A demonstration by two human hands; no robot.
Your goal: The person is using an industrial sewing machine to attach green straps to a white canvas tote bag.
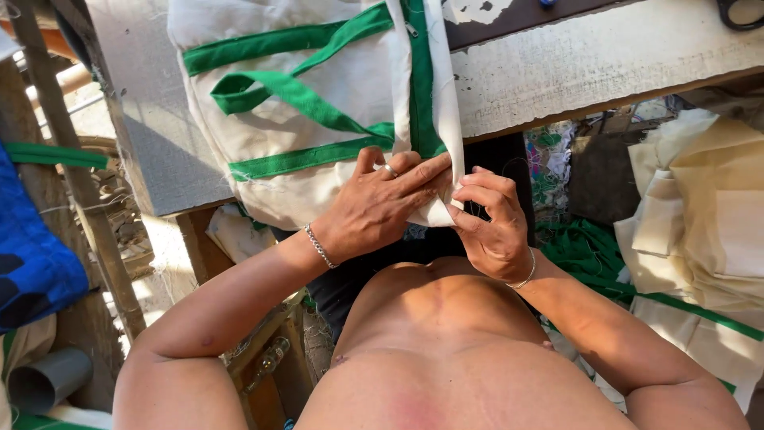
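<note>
Cream bag [302,87] with green trim [419,87] hangs off worn table [605,56]; left hand [374,209] and right hand [495,227] both closed, pinching its lower corner at the table edge; best kept taut, fingertips close together, fold crisp; cream cloth pile [708,231] at right

Bare-chested, silver bracelets [319,246] on both wrists, perhaps a ring [390,170].
</note>
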